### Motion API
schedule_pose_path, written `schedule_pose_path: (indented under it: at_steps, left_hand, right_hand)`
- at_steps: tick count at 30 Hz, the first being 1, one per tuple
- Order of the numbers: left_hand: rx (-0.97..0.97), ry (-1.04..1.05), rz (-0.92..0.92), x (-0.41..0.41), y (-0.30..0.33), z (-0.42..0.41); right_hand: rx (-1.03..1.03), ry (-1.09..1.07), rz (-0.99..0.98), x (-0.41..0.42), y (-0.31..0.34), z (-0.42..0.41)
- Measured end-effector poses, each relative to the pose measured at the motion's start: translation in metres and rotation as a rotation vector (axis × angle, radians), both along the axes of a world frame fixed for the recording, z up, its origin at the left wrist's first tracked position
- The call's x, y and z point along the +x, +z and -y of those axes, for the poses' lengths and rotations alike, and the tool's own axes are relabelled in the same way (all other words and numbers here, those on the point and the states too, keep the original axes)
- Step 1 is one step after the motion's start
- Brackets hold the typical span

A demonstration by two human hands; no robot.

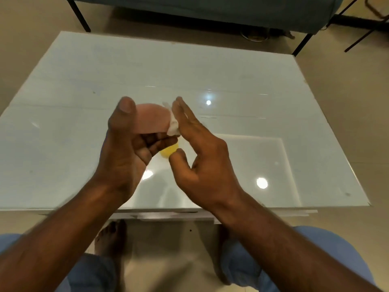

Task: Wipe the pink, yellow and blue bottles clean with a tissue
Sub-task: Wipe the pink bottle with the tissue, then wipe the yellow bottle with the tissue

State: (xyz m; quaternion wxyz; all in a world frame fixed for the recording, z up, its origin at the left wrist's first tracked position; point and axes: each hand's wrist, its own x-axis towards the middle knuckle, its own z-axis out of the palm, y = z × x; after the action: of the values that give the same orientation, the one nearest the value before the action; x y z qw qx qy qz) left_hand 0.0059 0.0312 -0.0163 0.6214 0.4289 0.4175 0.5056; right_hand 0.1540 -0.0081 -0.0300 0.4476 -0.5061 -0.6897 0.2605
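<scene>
My left hand [126,148] grips the pink bottle [152,118] above the table, its round end turned toward the camera. My right hand [200,148] presses a folded white tissue [173,122] flat against the pink bottle's right side, fingers stretched out. Below and between the two hands a yellow bottle [168,152] shows only in part, mostly hidden by my fingers. No blue bottle is in view.
The white glossy table [84,81] reflects ceiling lights. A dark couch on black legs [210,9] stands beyond its far edge. My knees in blue trousers and bare feet are under the near edge.
</scene>
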Motion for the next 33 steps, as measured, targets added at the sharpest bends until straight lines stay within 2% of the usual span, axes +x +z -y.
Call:
schedule_pose_path:
  at_steps: [1, 5, 6, 10, 17, 20, 23, 27, 31, 33]
  left_hand:
    - [0.008, 0.002, -0.033, -0.001, 0.000, -0.002]
    - [0.045, -0.077, -0.139, -0.002, -0.002, -0.002]
    - [0.058, -0.073, -0.137, -0.002, -0.003, -0.002]
    - [0.047, -0.077, -0.119, -0.006, -0.005, -0.004]
    - [-0.035, -0.262, -0.267, 0.002, -0.008, -0.007]
    - [-0.023, -0.238, -0.426, 0.003, -0.012, -0.011]
    - [-0.003, -0.105, -0.544, -0.007, -0.016, -0.022]
    - [0.118, -0.036, -0.876, -0.018, -0.019, -0.030]
    - [0.203, -0.143, -1.138, -0.018, -0.029, -0.027]
    - [0.247, -0.216, -1.244, -0.016, -0.031, -0.023]
  right_hand:
    - [-0.017, 0.002, 0.000, 0.002, 0.001, -0.001]
    - [0.240, 0.028, -0.008, -0.002, 0.000, 0.008]
    - [0.243, 0.024, -0.017, -0.002, 0.000, 0.008]
    - [0.031, -0.094, -0.035, 0.012, -0.002, -0.007]
    - [0.049, -0.126, 0.201, 0.029, -0.006, -0.010]
    - [-0.037, -0.183, 0.273, 0.037, -0.002, -0.015]
    - [-0.187, -0.246, 0.363, 0.044, 0.000, -0.020]
    - [-0.361, -0.233, 0.434, 0.035, -0.001, -0.018]
    - [-0.541, -0.050, 0.810, 0.025, -0.001, -0.017]
    - [-0.593, -0.025, 0.875, 0.027, -0.002, -0.018]
